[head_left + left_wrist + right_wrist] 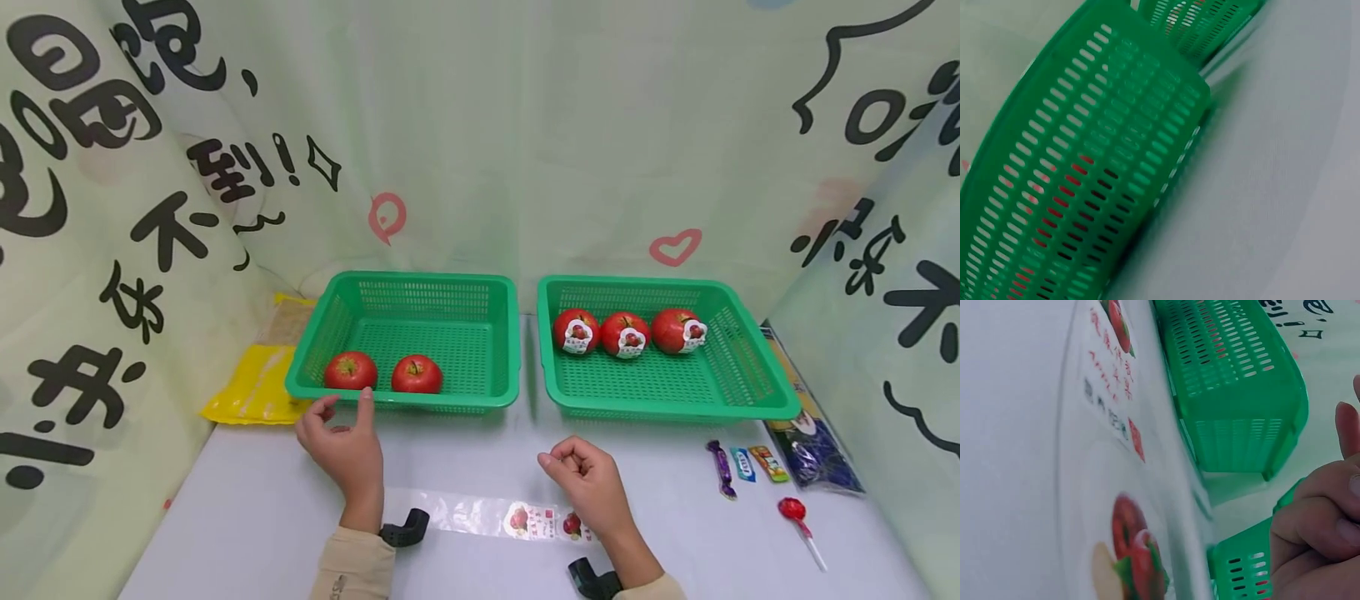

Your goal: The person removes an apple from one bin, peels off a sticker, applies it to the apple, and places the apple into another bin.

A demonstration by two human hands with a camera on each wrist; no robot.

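My left hand (345,446) is at the front rim of the left green basket (480,398), its index finger raised near one of two unlabelled red apples (350,370). The other apple (417,374) sits to its right. Nothing shows between that hand's fingers. Above a clear strip of apple stickers (480,514), my right hand (592,483) hangs with fingers loosely curled. No object appears in it, and its curled fingers (1316,519) fill the right edge of the right wrist view. Printed apples and red lettering mark the strip's sticker (1113,381).
The right green basket (675,408) holds three apples (626,335) with stickers on them. A yellow bag (255,387) lies left of the baskets. Toward the right are small wrapped candies (742,464), a red lollipop (792,509) and a dark packet (817,454). Printed curtains surround the table.
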